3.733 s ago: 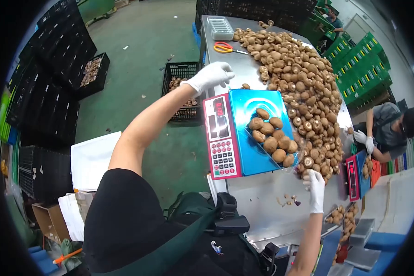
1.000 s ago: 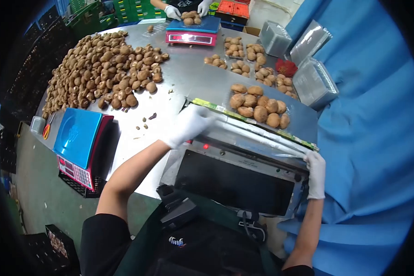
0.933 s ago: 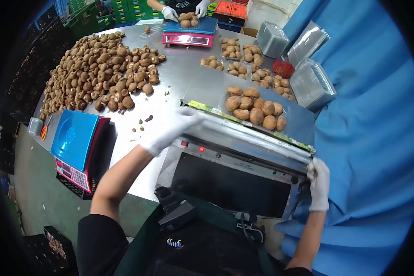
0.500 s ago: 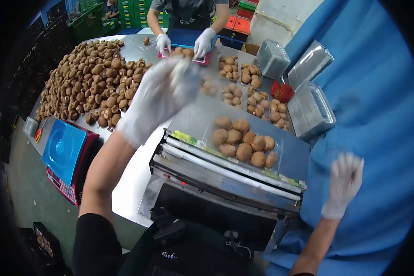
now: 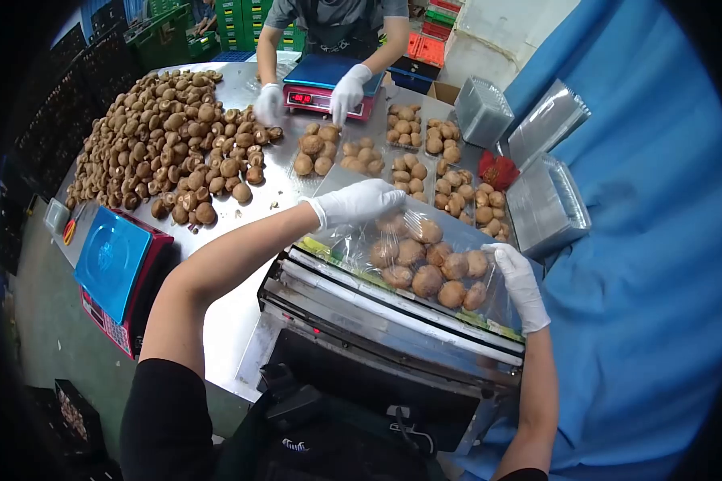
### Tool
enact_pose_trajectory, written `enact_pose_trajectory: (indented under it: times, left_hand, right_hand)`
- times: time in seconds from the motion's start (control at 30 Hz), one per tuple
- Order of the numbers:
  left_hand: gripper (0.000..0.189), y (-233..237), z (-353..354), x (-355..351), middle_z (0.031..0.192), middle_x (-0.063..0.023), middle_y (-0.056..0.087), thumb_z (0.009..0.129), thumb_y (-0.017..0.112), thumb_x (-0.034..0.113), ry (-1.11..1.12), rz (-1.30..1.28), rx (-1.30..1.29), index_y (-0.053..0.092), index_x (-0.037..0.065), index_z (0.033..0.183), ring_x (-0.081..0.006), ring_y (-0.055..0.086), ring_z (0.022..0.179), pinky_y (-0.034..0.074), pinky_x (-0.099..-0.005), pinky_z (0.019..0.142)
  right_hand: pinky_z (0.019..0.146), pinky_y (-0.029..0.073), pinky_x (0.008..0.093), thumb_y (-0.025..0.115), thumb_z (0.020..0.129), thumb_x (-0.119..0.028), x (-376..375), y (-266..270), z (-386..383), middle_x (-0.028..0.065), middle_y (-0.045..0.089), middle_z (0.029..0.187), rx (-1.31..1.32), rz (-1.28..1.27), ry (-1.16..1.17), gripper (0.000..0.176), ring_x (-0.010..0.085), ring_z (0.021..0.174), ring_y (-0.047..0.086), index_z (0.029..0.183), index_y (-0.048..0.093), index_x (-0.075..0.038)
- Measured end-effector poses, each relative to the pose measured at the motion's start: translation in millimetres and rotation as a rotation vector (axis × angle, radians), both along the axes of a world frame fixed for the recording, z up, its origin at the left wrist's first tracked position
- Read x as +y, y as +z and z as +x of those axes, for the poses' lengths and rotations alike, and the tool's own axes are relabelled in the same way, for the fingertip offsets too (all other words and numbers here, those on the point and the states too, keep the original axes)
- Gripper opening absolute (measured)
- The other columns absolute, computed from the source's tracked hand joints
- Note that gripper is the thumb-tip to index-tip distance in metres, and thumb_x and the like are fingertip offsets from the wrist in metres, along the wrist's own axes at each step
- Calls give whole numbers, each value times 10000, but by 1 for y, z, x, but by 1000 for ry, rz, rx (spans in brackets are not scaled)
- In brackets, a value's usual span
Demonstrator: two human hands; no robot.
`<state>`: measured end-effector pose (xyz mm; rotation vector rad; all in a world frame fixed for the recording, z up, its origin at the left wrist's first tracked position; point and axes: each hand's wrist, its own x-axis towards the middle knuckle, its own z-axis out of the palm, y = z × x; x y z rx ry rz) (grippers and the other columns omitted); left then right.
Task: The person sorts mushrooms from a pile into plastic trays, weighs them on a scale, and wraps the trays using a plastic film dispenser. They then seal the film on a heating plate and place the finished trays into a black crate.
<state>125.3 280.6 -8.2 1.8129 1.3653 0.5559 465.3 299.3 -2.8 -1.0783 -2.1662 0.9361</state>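
Clear plastic film (image 5: 353,245) stretches between my two gloved hands, over a group of brown mushrooms (image 5: 427,280) on the wrapping machine. My left hand (image 5: 359,202) has its fingers closed on the film's far left edge. On the opposite side my right hand (image 5: 519,282) pinches the film beside the rightmost mushrooms. The film roll (image 5: 393,302) lies across the front of the wrapping machine (image 5: 361,341). Any tray under the mushrooms cannot be made out through the film.
Loose mushrooms (image 5: 160,144) form a big heap at left, near a blue-topped scale (image 5: 114,260). Several filled trays (image 5: 449,188) stand beyond the film, with stacked clear trays (image 5: 545,196) at right. Opposite, a co-worker's gloved hands (image 5: 347,94) are near another scale (image 5: 329,76).
Both my hands have come to the film, the left lowering and the right moving inward. Film now covers the mushrooms. The co-worker's mushrooms have moved from the scale to the table.
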Motion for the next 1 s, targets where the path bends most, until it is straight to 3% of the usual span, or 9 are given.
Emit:
enact_pose_trajectory:
  times: [0.13,0.2,0.27,0.33,0.43,0.63,0.8,0.87,1.0]
  left_hand:
    - [437,11,-2,-7,1116,-122,622,955,452,353,114,-184,-394,579,-18,1149,-195,594,994,465,-324,857]
    - [406,18,-3,-12,1097,-94,621,947,484,340,132,-254,-384,570,10,1167,-157,590,969,471,-285,844]
    - [366,15,-4,-18,1059,-78,620,929,536,304,276,-459,-565,571,12,1148,-138,584,951,478,-256,833]
    - [434,-5,-10,-19,1043,-105,614,943,479,366,217,-445,-630,569,10,1174,-170,583,923,458,-255,819]
    - [422,-11,-15,-30,1070,-88,593,915,548,344,234,-608,-812,550,-3,1155,-166,593,876,485,-272,818]
    - [314,-18,-21,-46,918,-95,673,889,598,312,279,-550,-583,628,36,1035,-150,649,700,541,-278,559]
    - [301,-20,-19,-53,911,-119,674,904,577,292,360,-489,-542,635,14,1006,-169,655,667,538,-246,542]
    - [291,-18,-16,-53,900,-120,672,912,565,270,395,-461,-533,631,1,1000,-172,655,661,538,-244,537]
    - [275,-16,-12,-55,880,-115,670,915,561,250,392,-490,-573,629,-6,990,-176,650,639,537,-249,519]
  right_hand:
    - [747,449,233,508,937,-261,3,20,9,34,613,893,126,-366,-111,262,117,814,574,996,634,-39]
    - [754,468,257,525,924,-311,7,28,13,37,613,898,144,-691,-134,309,131,810,583,1009,629,-33]
    - [759,478,273,527,917,-400,12,20,16,42,607,887,128,-719,-108,408,139,800,587,1006,619,-12]
    - [747,475,273,527,908,-458,14,13,15,35,603,853,77,-753,-210,471,131,781,580,987,618,-3]
    - [714,462,268,530,896,-493,18,12,17,22,597,820,17,-774,-204,487,117,753,562,989,623,-24]
    - [716,456,270,552,896,-453,18,14,25,23,612,864,-58,-756,-120,440,110,770,557,1017,623,-37]
    - [767,468,278,557,903,-385,0,23,21,43,617,978,29,-844,-69,430,127,841,579,1104,583,-6]
    - [816,469,291,574,895,-311,-6,17,27,52,608,1038,279,-1002,-1,399,144,900,587,1155,547,-10]
    - [826,470,301,588,881,-231,-21,2,43,41,616,1042,190,-774,-91,300,158,917,591,1106,594,-32]
